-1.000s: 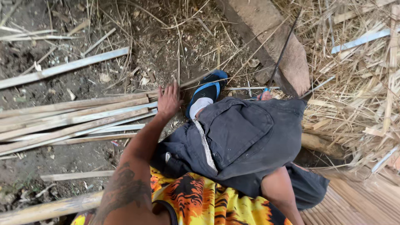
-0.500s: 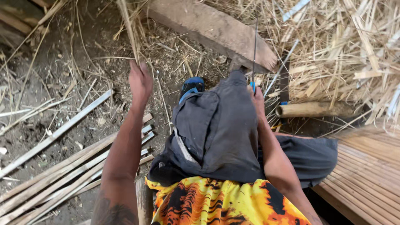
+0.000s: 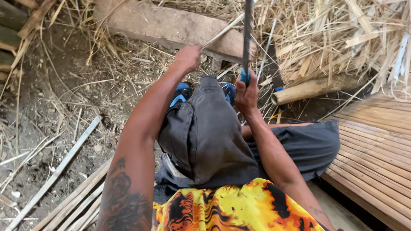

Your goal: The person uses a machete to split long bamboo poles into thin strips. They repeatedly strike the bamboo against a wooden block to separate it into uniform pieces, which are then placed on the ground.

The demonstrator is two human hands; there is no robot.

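At upper centre of the frame, the right hand [image 3: 247, 95] is clenched around the blue handle of a long dark blade [image 3: 247, 34]. It looks stiff, sharp and weighty, best held low on the handle. The left hand [image 3: 187, 57] pinches a thin pale bamboo strip [image 3: 222, 31], probably light, springy and splintery.

I am seeing two grips, my left [image 3: 187, 57] and right [image 3: 247, 95]; one blade [image 3: 247, 34], one thin strip [image 3: 222, 32], two blue sandals [image 3: 181, 92], one log [image 3: 314, 88], one slab [image 3: 171, 25].
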